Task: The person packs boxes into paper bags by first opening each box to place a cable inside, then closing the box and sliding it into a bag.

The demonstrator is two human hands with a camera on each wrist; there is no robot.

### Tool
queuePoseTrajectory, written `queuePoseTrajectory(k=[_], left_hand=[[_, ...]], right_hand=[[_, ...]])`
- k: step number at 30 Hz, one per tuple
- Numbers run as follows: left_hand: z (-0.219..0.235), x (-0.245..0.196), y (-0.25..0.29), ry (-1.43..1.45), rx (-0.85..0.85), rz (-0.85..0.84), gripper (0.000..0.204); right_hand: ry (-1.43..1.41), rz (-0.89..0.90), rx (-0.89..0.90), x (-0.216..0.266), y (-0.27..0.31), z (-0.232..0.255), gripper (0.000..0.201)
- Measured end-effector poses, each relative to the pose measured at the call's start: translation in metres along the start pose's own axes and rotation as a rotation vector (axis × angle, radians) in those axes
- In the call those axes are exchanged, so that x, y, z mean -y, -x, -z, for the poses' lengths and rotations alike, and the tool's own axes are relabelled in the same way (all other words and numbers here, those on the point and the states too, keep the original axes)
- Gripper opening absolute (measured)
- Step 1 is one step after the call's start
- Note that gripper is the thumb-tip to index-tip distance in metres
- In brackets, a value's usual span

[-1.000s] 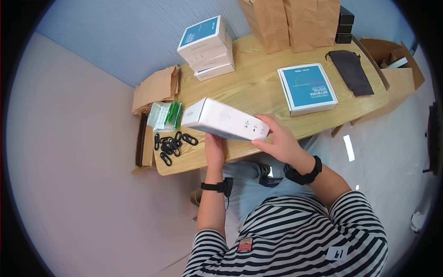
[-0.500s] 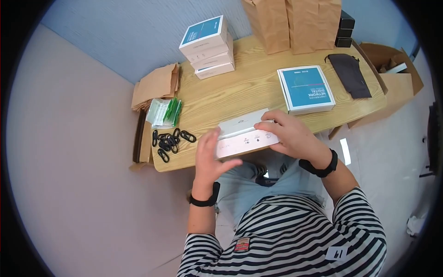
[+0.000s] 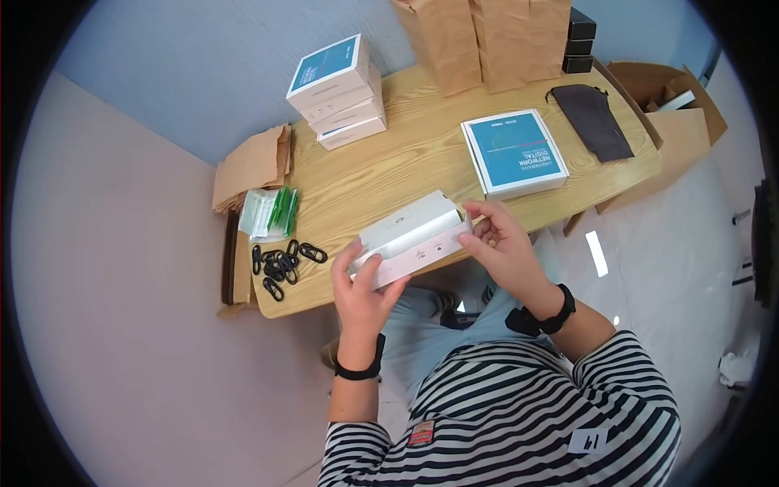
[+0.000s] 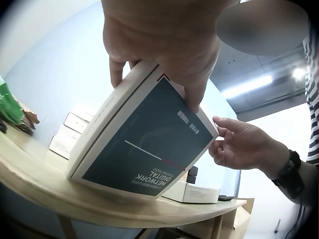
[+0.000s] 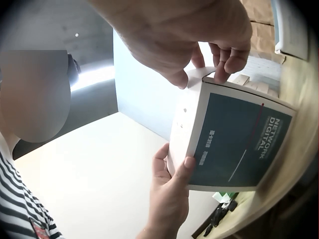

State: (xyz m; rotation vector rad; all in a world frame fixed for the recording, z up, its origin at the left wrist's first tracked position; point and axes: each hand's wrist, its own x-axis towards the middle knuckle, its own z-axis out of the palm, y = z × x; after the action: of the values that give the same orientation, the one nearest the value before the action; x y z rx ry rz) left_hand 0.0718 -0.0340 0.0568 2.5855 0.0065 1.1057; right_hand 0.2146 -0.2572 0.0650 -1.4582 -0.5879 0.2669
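Note:
A white box [image 3: 414, 227] with a teal printed face [image 4: 149, 134] is tilted up on edge at the table's front. My left hand [image 3: 363, 296] grips its left end, fingers over the top and thumb against the teal side. At the other end my right hand [image 3: 505, 247] pinches the upper corner, where a dark gap shows beside the white side panel [image 5: 187, 119]. In the right wrist view, the right fingertips lie right at that gap. What is inside the box is hidden.
A similar box [image 3: 517, 152] lies flat at right, near a dark pouch [image 3: 591, 122]. Stacked boxes [image 3: 341, 89], paper bags [image 3: 519, 45] and black boxes [image 3: 578, 40] stand behind. At left are black carabiner-like loops [image 3: 280, 264], green-and-clear packets [image 3: 272, 213] and folded brown paper [image 3: 253, 169].
The box has turned from a raised, slanted hold to standing on edge at the table front. My left hand has moved from beneath it to its left end; the right stays at the right end.

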Motion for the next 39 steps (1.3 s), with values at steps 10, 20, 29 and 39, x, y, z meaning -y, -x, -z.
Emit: queuePoseTrajectory(k=[10, 20, 29, 39], left_hand=[[-0.008, 0.015, 0.003, 0.004, -0.131, -0.072, 0.087], [-0.049, 0.005, 0.002, 0.594, -0.423, 0.308, 0.090], [-0.055, 0.010, 0.002, 0.657, -0.456, 0.220, 0.081], [-0.055, 0.015, 0.003, 0.533, -0.454, 0.275, 0.068]], right_hand=[[0.001, 0.292, -0.042, -0.014, -0.002, -0.009, 0.046], [-0.029, 0.338, -0.034, -0.026, -0.004, -0.012, 0.049], [0.118, 0.432, -0.023, -0.022, 0.000, -0.011, 0.048], [0.035, 0.308, -0.020, -0.028, -0.008, -0.011, 0.047]])
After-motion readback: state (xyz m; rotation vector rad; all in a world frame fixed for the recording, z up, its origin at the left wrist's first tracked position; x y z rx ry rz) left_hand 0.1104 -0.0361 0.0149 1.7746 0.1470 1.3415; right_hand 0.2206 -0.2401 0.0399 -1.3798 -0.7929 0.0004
